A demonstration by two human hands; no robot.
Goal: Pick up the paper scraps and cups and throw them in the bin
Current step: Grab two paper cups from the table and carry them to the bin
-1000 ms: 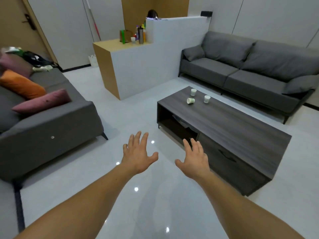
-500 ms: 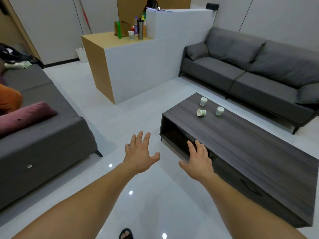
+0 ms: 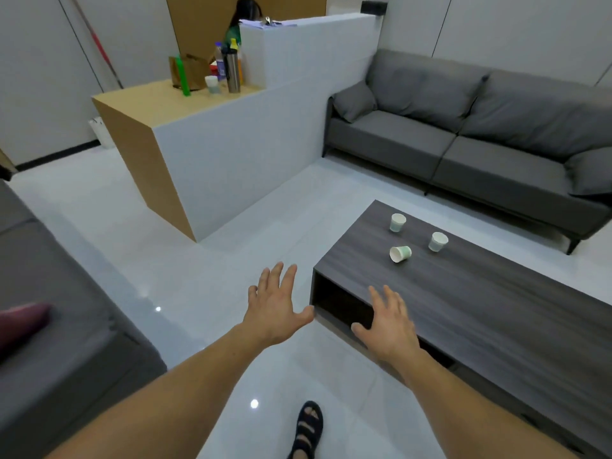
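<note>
Your left hand [image 3: 276,309] and right hand [image 3: 389,323] are spread, empty. The tipped white-and-green paper cup [image 3: 400,253] is probably light, crushable; grip its sidewall gently.

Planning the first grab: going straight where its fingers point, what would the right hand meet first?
The right hand would probably reach the tipped-over white paper cup on the dark wood coffee table first; depth is unclear.
</note>
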